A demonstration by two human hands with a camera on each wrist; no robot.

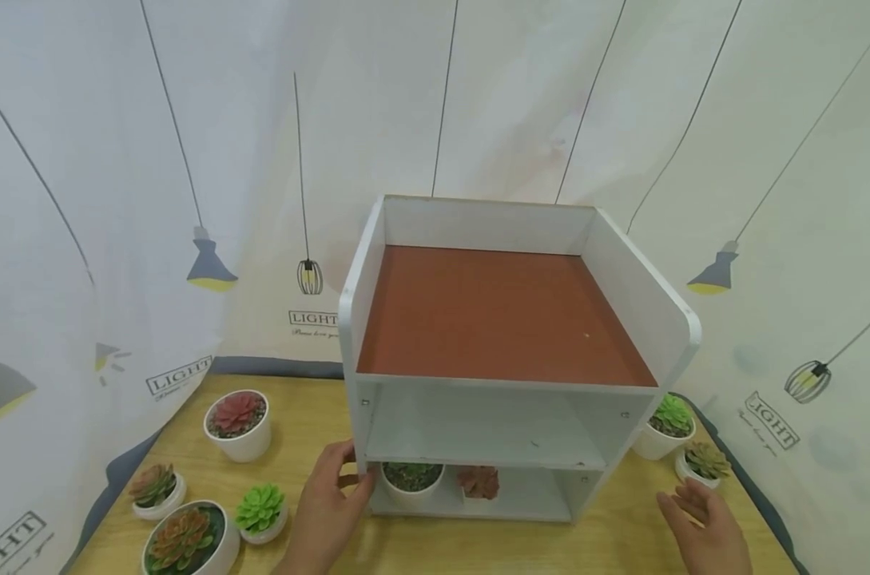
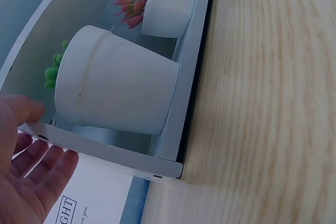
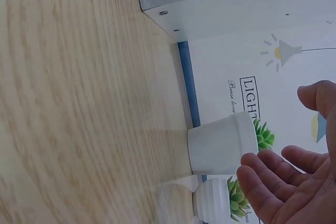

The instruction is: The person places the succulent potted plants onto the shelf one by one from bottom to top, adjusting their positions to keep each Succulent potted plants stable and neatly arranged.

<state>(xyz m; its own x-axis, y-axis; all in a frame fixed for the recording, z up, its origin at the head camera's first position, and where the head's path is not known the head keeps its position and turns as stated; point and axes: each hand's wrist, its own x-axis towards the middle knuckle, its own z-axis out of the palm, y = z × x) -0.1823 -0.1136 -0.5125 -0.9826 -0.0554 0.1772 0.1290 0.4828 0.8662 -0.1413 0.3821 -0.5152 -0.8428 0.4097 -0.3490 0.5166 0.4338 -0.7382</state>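
A white two-tier shelf (image 1: 506, 382) with a reddish-brown top board stands on the table. My left hand (image 1: 330, 507) holds the front edge of its left side panel (image 2: 105, 150), thumb inside and fingers outside. In the bottom compartment are a large white pot (image 2: 118, 85) with a green succulent and a smaller white pot (image 2: 169, 10) with a red succulent. My right hand (image 1: 711, 531) is empty, its fingers loosely bent, near a small potted succulent (image 1: 704, 463) at the right. A bigger white pot (image 3: 220, 142) with a green succulent stands beside that one.
Left of the shelf stand several potted succulents: a red one (image 1: 238, 423), a small reddish-green one (image 1: 157, 491), a large orange-green one (image 1: 190, 543) and a bright green one (image 1: 260, 513). A lamp-printed cloth (image 1: 284, 160) hangs behind the wooden table (image 1: 305, 399).
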